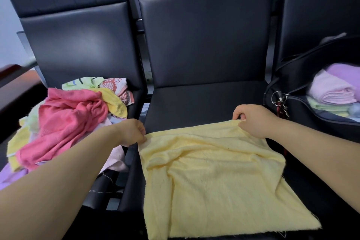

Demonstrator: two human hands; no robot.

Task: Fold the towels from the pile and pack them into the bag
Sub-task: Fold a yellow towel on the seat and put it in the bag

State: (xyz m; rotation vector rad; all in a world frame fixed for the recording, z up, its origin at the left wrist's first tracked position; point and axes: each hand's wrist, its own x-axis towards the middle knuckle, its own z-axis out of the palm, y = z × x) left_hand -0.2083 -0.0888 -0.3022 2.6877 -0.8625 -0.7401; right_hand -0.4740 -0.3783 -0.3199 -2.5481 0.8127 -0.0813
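A pale yellow towel [214, 177] lies spread on the middle black seat [204, 101], a little wrinkled near its far edge. My left hand [133, 132] pinches its far left corner. My right hand [253, 121] pinches its far right corner. On the left seat lies the pile of towels [68, 121], with a pink one on top and yellow, green and patterned ones around it. On the right seat stands an open black bag [292, 84] holding folded pink, purple and green towels [333, 89].
Black padded seat backs [204, 35] rise behind all three seats. A gap with metal frame [116, 197] runs between the left and middle seats. A key ring with red tag [280, 103] hangs on the bag's near side. A dark wooden armrest [11, 76] is at far left.
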